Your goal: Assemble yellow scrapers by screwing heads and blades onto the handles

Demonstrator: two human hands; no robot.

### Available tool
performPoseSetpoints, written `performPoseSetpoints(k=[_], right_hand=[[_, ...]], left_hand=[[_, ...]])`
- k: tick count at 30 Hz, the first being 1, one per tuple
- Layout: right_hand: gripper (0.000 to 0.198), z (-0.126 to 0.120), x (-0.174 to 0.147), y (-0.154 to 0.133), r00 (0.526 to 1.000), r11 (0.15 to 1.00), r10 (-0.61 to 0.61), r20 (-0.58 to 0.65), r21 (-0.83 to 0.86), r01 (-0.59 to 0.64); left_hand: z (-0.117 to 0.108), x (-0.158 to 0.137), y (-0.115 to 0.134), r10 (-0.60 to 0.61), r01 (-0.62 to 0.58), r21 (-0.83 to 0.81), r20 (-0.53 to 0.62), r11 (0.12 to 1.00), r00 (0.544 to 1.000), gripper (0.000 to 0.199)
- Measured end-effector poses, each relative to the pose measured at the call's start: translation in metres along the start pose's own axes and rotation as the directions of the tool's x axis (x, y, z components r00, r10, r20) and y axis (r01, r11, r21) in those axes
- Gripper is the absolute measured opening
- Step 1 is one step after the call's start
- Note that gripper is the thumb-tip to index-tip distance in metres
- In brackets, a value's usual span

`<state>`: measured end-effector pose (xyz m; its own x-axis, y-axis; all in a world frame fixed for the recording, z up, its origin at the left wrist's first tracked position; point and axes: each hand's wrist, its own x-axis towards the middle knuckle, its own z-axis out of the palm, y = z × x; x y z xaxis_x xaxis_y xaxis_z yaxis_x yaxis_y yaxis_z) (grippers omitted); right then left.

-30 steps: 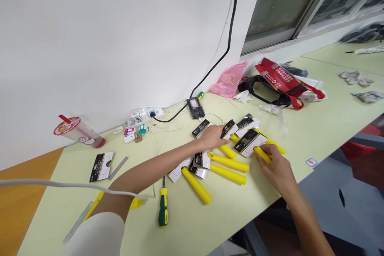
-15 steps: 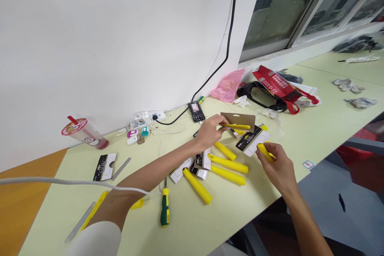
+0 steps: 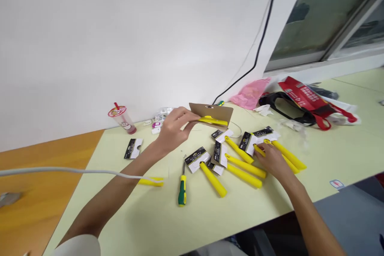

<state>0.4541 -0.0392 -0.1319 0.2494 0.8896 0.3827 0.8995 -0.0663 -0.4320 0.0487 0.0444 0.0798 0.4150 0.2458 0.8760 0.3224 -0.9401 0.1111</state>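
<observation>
Yellow tools (image 3: 216, 121) in the grip of both hands (image 3: 173, 131) (image 3: 272, 161), red straw (image 3: 116, 106) in lidded cup (image 3: 126, 123)

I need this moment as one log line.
left hand: holds yellow piece, brown card; right hand: grips yellow handle; screwdriver: on table

Above the pale surface (image 3: 144, 224), the left grip (image 3: 175, 130) is holding a yellow handle (image 3: 213, 121) with a brown card (image 3: 220, 113), while the right grip (image 3: 273, 159) is touching another handle (image 3: 258, 149) lying among more. A screwdriver (image 3: 182, 190) is lying near the cards (image 3: 197, 159), a cup (image 3: 125, 123) is standing near the wall (image 3: 84, 48), and a pink bag (image 3: 250, 94) is resting beside a red bag (image 3: 307, 98).
</observation>
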Motion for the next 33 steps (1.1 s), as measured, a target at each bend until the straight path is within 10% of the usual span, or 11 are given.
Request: performPoseSetpoints(k=[5,11,17,24,33], right_hand=[[0.041,-0.014,0.015,-0.042,0.991,0.99,-0.134,-0.026,-0.053,0.132],[0.036,-0.041,0.016,-0.178,0.941,0.926,-0.335,0.042,0.197,0.321],[0.033,-0.01,-0.051,-0.283,0.776,0.89,-0.454,0.437,0.175,0.422],[0.025,0.016,-0.093,-0.268,0.745,0.918,-0.387,0.544,0.151,0.367],[0.023,0.012,-0.099,-0.249,0.777,0.934,-0.341,0.529,0.094,0.346]], left_hand=[[-0.076,-0.005,0.007,-0.133,0.134,0.026,-0.054,0.991,0.99,0.006],[-0.121,-0.019,0.016,-0.242,0.241,-0.025,-0.06,0.97,0.968,0.012],[-0.133,-0.043,0.012,-0.465,0.408,-0.336,-0.106,0.849,0.879,0.033],[-0.144,-0.085,0.003,-0.846,0.557,-0.687,-0.16,0.466,0.509,0.042],[-0.163,-0.162,-0.014,-0.973,0.47,-0.853,-0.215,0.226,0.078,0.023]])
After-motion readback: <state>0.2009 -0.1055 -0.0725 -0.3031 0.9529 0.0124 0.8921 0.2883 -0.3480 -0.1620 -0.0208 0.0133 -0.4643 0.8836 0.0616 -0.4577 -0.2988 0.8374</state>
